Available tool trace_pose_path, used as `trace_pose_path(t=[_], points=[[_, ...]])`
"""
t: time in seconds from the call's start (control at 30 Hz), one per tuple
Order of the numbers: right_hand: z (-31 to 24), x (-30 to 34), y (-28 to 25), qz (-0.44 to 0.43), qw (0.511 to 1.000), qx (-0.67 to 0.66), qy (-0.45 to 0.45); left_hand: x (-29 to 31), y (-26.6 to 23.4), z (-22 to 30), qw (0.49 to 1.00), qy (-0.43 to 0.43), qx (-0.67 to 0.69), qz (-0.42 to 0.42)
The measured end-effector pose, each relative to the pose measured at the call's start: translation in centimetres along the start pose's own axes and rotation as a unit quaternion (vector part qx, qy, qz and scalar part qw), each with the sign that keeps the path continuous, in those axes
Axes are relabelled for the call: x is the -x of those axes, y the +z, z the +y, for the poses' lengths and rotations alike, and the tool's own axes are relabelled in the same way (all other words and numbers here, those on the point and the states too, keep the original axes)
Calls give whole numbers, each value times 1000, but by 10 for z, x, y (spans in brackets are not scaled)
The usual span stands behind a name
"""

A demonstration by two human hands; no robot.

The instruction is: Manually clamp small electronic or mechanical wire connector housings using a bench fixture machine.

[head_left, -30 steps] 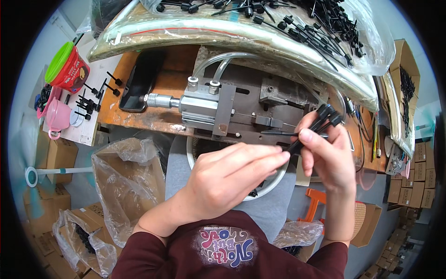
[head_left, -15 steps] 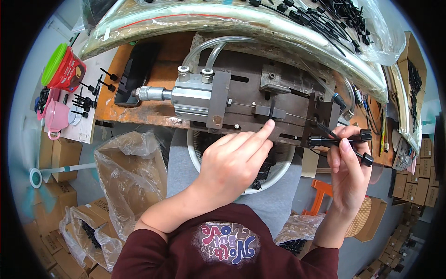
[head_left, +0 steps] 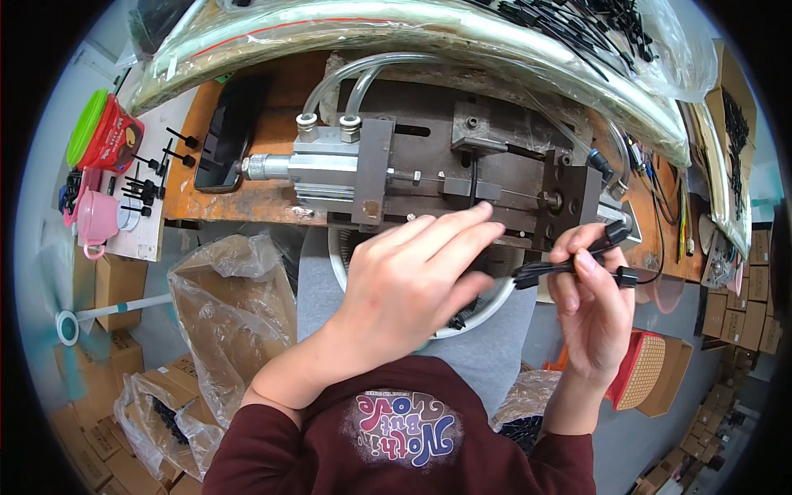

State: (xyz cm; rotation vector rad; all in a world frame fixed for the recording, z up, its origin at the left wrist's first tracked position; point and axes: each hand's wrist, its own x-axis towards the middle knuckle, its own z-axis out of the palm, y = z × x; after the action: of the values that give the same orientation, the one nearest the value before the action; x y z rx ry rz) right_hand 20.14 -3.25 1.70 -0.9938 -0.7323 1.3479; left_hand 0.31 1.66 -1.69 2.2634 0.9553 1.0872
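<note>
My left hand [head_left: 421,264] is open, fingers stretched out over the front edge of a dark metal fixture [head_left: 511,165], its thumb blurred. Its fingertips are close to a small grey block [head_left: 470,190] where a thin black rod [head_left: 473,177] stands crosswise; whether they touch is unclear. To the left, a silver pneumatic cylinder [head_left: 327,169] points its rod towards this block. My right hand [head_left: 598,301], off the fixture's right front corner, is closed around several black plastic rods with thicker capped ends [head_left: 544,271]. Fingers hide part of the bundle.
A white basket [head_left: 488,309] with black parts sits over my lap, beneath my left hand. A phone [head_left: 223,136] lies left of the cylinder. Clear hoses [head_left: 371,70] arch behind it. More black rods [head_left: 569,29] are piled at the back, and several black pieces [head_left: 147,190] lie far left.
My left hand has drawn its pointing finger back from the block and spread. The right hand has shifted left, turning the rods. The cylinder's rod end stands farther out. The view moved slightly.
</note>
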Motion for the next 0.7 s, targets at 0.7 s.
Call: trace_pose_path(t=[0.7], points=[[15, 1, -2, 146, 901, 245, -327, 14, 5, -8, 994, 36, -99, 12]])
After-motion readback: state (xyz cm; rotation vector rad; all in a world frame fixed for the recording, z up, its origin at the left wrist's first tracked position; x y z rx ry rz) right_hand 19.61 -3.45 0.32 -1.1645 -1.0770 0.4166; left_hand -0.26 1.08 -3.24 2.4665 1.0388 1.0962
